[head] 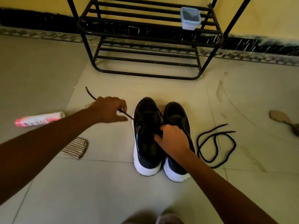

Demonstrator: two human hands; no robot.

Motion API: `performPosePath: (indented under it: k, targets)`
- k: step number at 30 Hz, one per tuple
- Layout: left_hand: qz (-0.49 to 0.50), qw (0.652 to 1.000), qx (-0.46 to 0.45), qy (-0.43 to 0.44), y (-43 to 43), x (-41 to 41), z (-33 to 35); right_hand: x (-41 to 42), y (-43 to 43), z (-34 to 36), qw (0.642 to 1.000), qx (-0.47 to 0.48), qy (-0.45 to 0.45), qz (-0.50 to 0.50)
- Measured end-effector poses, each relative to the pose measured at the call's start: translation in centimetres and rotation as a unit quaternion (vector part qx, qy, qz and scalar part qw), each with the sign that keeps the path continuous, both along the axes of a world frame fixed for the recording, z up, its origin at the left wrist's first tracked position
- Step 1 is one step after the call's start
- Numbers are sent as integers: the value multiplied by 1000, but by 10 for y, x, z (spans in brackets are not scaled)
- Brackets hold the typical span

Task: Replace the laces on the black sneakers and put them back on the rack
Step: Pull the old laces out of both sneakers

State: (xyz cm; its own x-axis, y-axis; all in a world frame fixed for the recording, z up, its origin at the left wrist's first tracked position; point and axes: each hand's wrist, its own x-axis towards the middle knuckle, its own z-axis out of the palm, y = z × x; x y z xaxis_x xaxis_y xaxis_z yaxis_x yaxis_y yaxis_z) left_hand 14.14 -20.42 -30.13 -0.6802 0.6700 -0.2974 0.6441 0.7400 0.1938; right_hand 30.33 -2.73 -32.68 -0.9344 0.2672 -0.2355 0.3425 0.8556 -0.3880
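View from above of a pale tiled floor (pixel 100 183). Two black sneakers with white soles stand side by side at centre, touching, toes pointing at a black metal shoe rack (pixel 145 75) against the wall. The left hand (pixel 110 109) pinches a black lace (pixel 127 116), drawn taut out to the left from the left sneaker (pixel 145 151). The right hand (pixel 173 139) curls over that shoe's opening, seemingly gripping the tongue; the dark fabric blurs the hold. The right sneaker (pixel 176 117) sits partly under that wrist. A loose lace (pixel 198 143) coils just right of the pair. A pink and white tube (pixel 39 118) lies far left. Bare floor separates shoes and rack
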Motion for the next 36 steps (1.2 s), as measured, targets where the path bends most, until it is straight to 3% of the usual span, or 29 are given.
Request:
performPosePath:
  k: [5,9,15,19,25,29,30,34,36]
  targets:
    - [-84,993,23,78,21,46,-9,-6,9,3,976,-191,91,-41]
    - [-64,998,-23,1,36,66,-18,-9,8,0,977,-181,110,-21]
    - [25,995,53,-86,34,71,-29,-17,5,-5,988,-136,67,8]
    - [45,991,63,-108,31,72,-31,-17,4,-2,977,-201,57,-33]
    - [40,993,50,-102,33,73,-32,-18,9,2,933,-340,67,-94]
    - [53,990,56,-121,33,72,-35,-24,23,20,825,-503,131,-222]
    - [55,989,56,-126,32,72,-36,-25,30,25,818,-511,131,-229]
    - [49,991,52,-113,33,71,-37,-19,39,24,950,-294,54,-88]
    - [41,992,49,-108,33,71,-37,-12,26,12,977,-210,30,-26]
